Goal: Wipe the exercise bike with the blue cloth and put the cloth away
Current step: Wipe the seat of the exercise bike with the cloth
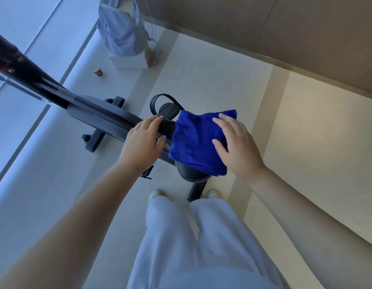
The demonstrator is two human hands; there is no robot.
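The blue cloth (pixel 195 142) lies folded over the saddle (pixel 191 174) of the exercise bike (pixel 93 111), just right of centre; the right hand (pixel 237 147) rests flat on its 3 o'clock side, fingers straight and spread, gripping nothing; the left hand (pixel 143 140), at the cloth's 9 o'clock, lies open with relaxed fingers on the saddle's black nose; a strapped pedal (pixel 168 110) shows at the cloth's 11 o'clock; a paper cup (pixel 97 70) stands on the floor (pixel 201 69) toward 11 o'clock, well apart.
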